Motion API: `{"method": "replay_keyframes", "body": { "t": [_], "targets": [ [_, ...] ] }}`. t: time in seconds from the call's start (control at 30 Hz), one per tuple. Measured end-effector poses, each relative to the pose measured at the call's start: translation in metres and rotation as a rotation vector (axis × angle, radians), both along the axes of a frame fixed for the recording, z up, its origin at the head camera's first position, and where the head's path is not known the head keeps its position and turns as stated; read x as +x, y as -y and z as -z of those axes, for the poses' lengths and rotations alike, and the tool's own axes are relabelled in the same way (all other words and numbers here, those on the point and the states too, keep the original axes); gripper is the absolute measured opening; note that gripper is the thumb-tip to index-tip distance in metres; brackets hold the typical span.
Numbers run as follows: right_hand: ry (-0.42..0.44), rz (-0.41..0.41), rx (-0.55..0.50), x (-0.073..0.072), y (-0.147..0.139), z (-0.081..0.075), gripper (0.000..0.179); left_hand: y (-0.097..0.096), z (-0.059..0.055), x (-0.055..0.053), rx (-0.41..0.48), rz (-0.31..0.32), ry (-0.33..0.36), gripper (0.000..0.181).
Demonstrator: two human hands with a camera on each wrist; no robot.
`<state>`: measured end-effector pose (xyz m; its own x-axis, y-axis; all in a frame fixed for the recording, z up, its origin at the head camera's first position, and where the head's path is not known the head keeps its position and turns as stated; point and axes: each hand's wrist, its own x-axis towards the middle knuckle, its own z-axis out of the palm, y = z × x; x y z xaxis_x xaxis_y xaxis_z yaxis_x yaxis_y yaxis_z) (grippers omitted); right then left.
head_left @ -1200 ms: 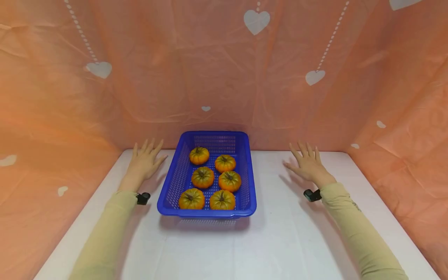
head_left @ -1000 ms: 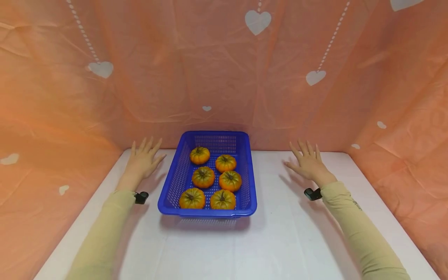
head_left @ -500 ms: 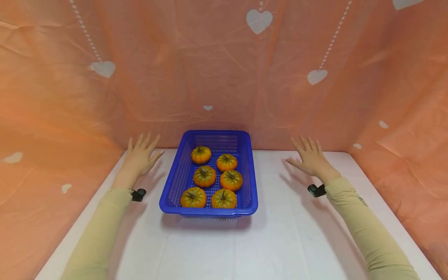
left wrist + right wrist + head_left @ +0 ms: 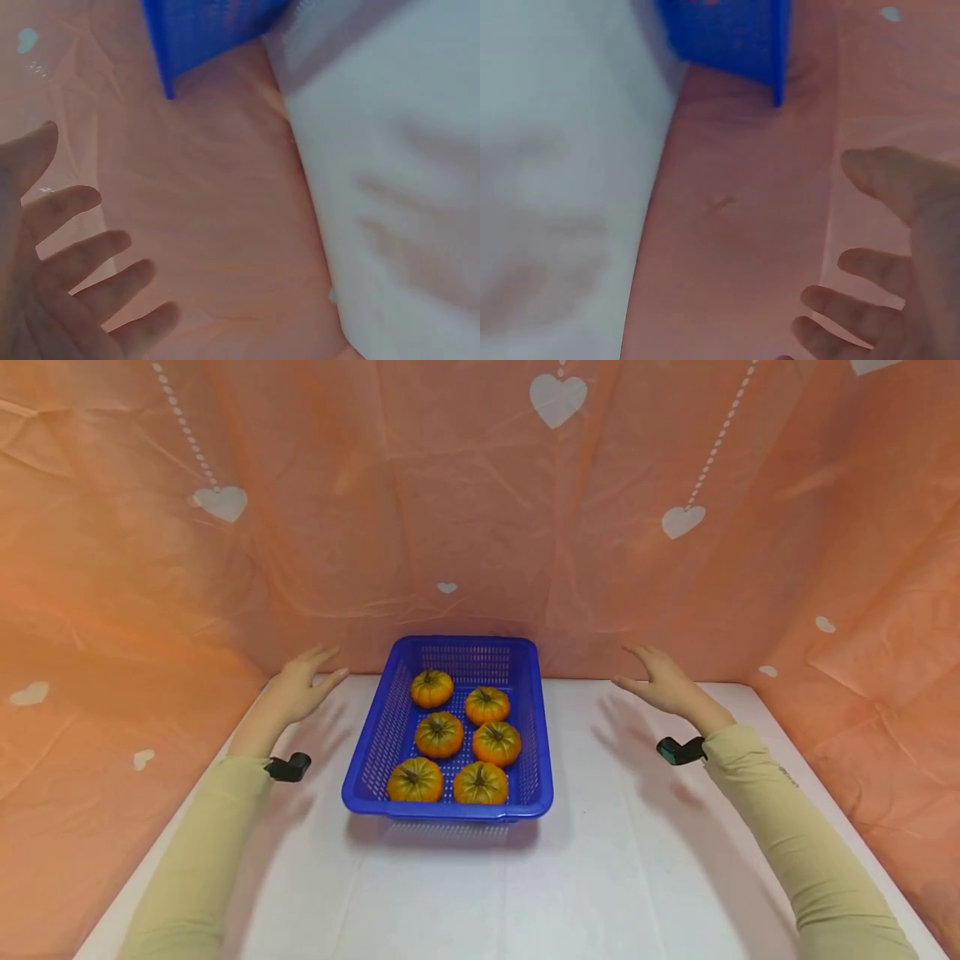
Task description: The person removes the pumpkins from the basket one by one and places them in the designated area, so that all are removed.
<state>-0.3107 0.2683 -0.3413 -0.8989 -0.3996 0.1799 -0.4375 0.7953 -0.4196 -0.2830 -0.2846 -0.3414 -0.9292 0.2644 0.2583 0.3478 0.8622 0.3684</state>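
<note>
A blue plastic basket [image 4: 543, 760] with mesh walls stands on the white table, holding several small orange-green pumpkins [image 4: 438, 735]. To its left, my left hand [image 4: 296, 689] hovers above the table with fingers extended and the palm turned toward the basket. On the other side my right hand [image 4: 663, 683] is raised in the same way, thumb apart from the fingers. Neither hand touches anything. Both wrist views catch only a corner of the basket [image 4: 210, 34], with the spread fingers [image 4: 855, 311] well away from it.
White cloth covers the table [image 4: 585, 885]. An orange curtain [image 4: 480, 527] with white hearts hangs behind it and along both sides. The basket's far end is close to the back curtain. A black wrist camera [image 4: 288, 767] sits on each wrist.
Both hands have lifted off the table area and rotated so the palms face inward; earlier they were spread palm down. The left hand has shifted slightly left. The basket and pumpkins stay put.
</note>
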Motion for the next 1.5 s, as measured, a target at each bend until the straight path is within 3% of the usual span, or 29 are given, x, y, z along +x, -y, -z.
{"method": "replay_keyframes", "body": {
  "t": [0.27, 0.47, 0.63, 0.87, 1.0, 1.2, 1.5],
  "targets": [
    [0.141, -0.03, -0.285, 0.004, 0.011, -0.015, 0.064, -0.003, -0.01, 0.004, 0.183, 0.04, 0.071, 0.061],
    [0.224, -0.05, -0.405, 0.005, 0.023, -0.024, 0.061, -0.007, -0.011, 0.005, 0.284, 0.071, 0.137, 0.065],
    [0.293, -0.052, -0.442, 0.008, 0.036, -0.033, 0.065, -0.011, -0.012, 0.002, 0.398, 0.132, 0.267, 0.063],
    [0.333, -0.085, -0.529, 0.005, 0.062, -0.04, 0.064, -0.017, -0.012, -0.003, 0.497, 0.123, 0.456, 0.061],
    [0.365, -0.118, -0.563, 0.002, 0.076, -0.042, 0.065, -0.021, -0.01, -0.005, 0.539, 0.154, 0.55, 0.061],
    [0.404, -0.162, -0.573, 0.0, 0.094, -0.043, 0.063, -0.023, -0.003, -0.008, 0.565, 0.192, 0.602, 0.06],
    [0.443, -0.189, -0.522, -0.005, 0.122, -0.041, 0.063, -0.024, 0.003, -0.009, 0.597, 0.19, 0.644, 0.056]
  ]
}}
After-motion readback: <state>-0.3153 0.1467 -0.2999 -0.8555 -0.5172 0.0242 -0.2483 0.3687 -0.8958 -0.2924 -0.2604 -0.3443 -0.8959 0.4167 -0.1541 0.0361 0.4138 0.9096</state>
